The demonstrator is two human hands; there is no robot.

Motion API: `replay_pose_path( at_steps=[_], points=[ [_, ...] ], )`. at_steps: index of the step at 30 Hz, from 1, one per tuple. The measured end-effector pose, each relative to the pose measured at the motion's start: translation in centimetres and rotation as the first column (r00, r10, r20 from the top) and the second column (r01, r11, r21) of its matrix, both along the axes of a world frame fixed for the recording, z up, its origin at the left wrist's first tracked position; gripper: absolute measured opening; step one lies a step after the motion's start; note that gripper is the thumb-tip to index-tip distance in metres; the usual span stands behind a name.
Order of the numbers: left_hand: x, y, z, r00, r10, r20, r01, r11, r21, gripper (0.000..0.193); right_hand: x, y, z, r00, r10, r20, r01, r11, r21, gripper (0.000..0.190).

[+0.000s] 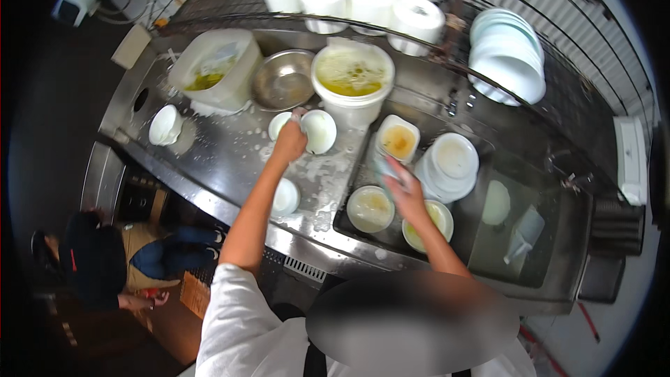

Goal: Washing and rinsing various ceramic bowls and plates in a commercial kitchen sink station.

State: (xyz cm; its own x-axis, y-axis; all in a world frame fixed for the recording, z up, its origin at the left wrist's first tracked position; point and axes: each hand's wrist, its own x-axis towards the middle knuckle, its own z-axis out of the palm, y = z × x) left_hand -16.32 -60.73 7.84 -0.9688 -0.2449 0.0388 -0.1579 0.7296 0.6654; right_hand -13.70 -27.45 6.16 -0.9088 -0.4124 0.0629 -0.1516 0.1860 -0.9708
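My left hand (pixel 292 136) is closed on the rims of two white bowls, a smaller one (pixel 279 124) at its left and a wider one (pixel 319 132) at its right, over the steel counter. Above the dark sink, my right hand (pixel 403 183) holds a blurred bluish-green cloth or pad (pixel 386 168). Around that hand stand a squarish white container with orange-brown liquid (pixel 399 139), a round bowl of cloudy liquid (pixel 370 209), a bowl with yellowish liquid (pixel 439 220) and stacked white bowls (pixel 453 159). A small white bowl (pixel 286 197) rests beside my left forearm.
Behind stand a bucket of yellow liquid (pixel 353 70), a steel bowl (pixel 285 81) and a plastic tub (pixel 222 70). A wire shelf (pixel 293 17) above holds white cups or rolls and stacked bowls (pixel 506 57). Right lies a water-filled basin (pixel 523 241). A person (pixel 99 259) is at lower left.
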Motion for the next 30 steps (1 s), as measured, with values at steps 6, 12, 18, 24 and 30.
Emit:
replay_pose_path(
  at_steps=[6,12,18,24,30],
  points=[
    [2.1,12.7,0.3,0.998,-0.066,-0.017,0.068,0.993,0.093,0.059,-3.2,-5.0,0.0,0.641,0.455,-0.618,0.104,0.747,0.657,0.033],
    [2.4,13.4,-1.1,0.987,-0.135,0.085,0.121,0.981,0.151,0.049,-5.0,-2.3,0.5,0.274,0.674,-0.686,0.120,0.684,0.720,0.024],
    [2.2,16.1,-3.2,0.968,0.245,-0.056,-0.211,0.913,0.349,0.056,-2.5,-4.7,-2.0,0.969,0.153,-0.192,-0.027,0.844,0.535,0.030],
    [2.2,17.8,-5.4,0.994,0.054,-0.098,0.021,0.773,0.635,0.049,-3.5,-1.2,-0.2,0.574,0.379,-0.726,0.292,0.733,0.614,0.025],
    [2.3,18.6,-5.3,0.984,-0.046,-0.174,0.175,0.484,0.858,0.064,-3.6,0.2,1.7,0.803,0.429,-0.414,-0.044,0.735,0.676,0.018]
  ],
)
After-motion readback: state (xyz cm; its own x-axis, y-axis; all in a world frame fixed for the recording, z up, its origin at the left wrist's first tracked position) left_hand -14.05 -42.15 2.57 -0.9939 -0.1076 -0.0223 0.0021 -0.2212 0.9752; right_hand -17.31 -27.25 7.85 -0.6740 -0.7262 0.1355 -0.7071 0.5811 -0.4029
